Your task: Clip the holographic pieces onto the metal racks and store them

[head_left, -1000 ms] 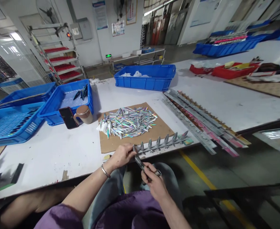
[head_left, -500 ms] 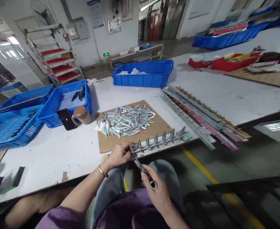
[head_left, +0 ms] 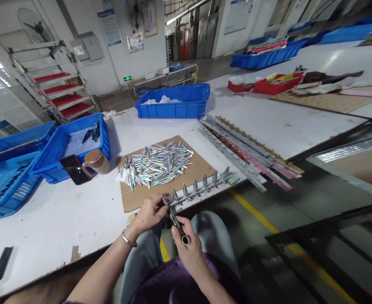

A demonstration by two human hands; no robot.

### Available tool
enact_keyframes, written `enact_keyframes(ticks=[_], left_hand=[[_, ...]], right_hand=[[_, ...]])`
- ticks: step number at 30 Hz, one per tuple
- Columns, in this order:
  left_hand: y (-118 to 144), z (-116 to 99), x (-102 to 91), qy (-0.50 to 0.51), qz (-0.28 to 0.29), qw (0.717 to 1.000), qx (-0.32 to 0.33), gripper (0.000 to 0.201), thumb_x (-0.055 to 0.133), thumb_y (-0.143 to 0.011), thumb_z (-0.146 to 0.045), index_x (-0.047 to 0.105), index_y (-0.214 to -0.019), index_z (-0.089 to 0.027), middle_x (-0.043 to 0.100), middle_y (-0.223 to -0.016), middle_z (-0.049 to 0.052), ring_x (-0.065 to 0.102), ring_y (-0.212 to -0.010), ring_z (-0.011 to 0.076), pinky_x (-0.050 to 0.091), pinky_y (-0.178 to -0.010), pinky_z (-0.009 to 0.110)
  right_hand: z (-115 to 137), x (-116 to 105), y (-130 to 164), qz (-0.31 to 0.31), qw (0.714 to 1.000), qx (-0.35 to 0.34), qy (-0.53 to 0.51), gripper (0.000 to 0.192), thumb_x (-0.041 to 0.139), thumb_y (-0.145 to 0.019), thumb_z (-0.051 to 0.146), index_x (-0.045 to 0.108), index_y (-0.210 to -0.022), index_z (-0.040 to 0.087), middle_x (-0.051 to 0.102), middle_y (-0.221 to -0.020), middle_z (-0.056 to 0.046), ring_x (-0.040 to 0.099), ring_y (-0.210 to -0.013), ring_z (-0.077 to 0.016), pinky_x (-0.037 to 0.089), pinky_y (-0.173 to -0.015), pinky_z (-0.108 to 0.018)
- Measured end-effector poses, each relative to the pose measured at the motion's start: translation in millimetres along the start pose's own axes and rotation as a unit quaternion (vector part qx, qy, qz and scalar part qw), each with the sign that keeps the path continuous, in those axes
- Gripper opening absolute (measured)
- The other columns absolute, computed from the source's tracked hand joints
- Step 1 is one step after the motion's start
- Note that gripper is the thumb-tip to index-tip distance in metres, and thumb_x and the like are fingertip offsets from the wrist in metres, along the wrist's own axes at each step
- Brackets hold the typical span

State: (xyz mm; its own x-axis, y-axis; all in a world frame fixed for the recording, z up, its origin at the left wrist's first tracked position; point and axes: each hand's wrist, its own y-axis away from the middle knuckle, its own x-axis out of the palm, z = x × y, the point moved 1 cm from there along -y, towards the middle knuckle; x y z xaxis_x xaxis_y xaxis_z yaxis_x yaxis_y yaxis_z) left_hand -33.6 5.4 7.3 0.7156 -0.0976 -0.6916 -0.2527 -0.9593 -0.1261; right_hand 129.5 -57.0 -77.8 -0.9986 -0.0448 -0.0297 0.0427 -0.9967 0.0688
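Head view, strip: a long metal strip carrying a row of upright pointed pieces lies along the near edge of the bench, its long axis running from the hands up and to the right; its near end sits at the fingertips, its far end rests just beside a small green pad.
Head view, left hand: the left hand pinches the near end of the strip, fingers closed on it from the left, wrist with a bracelet over the bench edge.
Head view, right hand: the right hand is wrapped around a dark pen-like tool, fingers clamped on its shaft; the tool's tip points up and left at the strip's near end, touching or nearly touching it.
Head view, nearer hand: both meet at the strip's near end; the left hand is on it, the right reaches it only through the tool.
Head view, surroundings: a pile of shiny pointed pieces lies on a cardboard sheet just beyond the strip; a mug, a phone and blue crates stand farther left.
Head view, hard to make out: the tool's tip and the exact contact are hidden between the fingers; the tool's kind cannot be told.
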Motion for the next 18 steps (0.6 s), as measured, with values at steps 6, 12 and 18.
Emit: enact_keyframes(ticks=[6,12,18], left_hand=[[0,2,5.0,-0.008,-0.002,0.999,0.037,0.013,0.057,-0.092,-0.023,0.068,-0.097,-0.018,0.07,-0.095,0.008,0.066,-0.091,0.0206,0.05,-0.084,0.032],[-1,12,-7.2,0.005,0.031,0.999,0.035,0.027,0.055,-0.085,-0.01,0.07,-0.106,-0.018,0.072,-0.102,0.007,0.067,-0.093,0.019,0.052,-0.084,0.029],[-75,24,-50.5,-0.283,-0.019,0.959,-0.024,0.027,0.05,-0.091,-0.01,0.071,-0.107,-0.017,0.071,-0.105,0.009,0.065,-0.102,0.0202,0.051,-0.094,0.031]], right_hand=[[-13,12,-2,0.038,0.924,0.153,-0.349,0.042,0.077,-0.078,0.058,0.057,-0.086,0.022,0.048,-0.056,0.006,0.039,-0.05,-0.0093,0.031,-0.047,-0.021],[-19,5,-4,0.061,0.884,0.228,-0.403,0.049,0.088,-0.066,0.054,0.057,-0.085,0.021,0.05,-0.059,0.006,0.036,-0.048,-0.0064,0.01,-0.041,-0.017],[-17,4,-4,0.042,0.875,0.255,-0.41,0.053,0.091,-0.062,0.053,0.056,-0.086,0.02,0.055,-0.063,0.005,0.048,-0.053,-0.0084,0.026,-0.044,-0.018]])
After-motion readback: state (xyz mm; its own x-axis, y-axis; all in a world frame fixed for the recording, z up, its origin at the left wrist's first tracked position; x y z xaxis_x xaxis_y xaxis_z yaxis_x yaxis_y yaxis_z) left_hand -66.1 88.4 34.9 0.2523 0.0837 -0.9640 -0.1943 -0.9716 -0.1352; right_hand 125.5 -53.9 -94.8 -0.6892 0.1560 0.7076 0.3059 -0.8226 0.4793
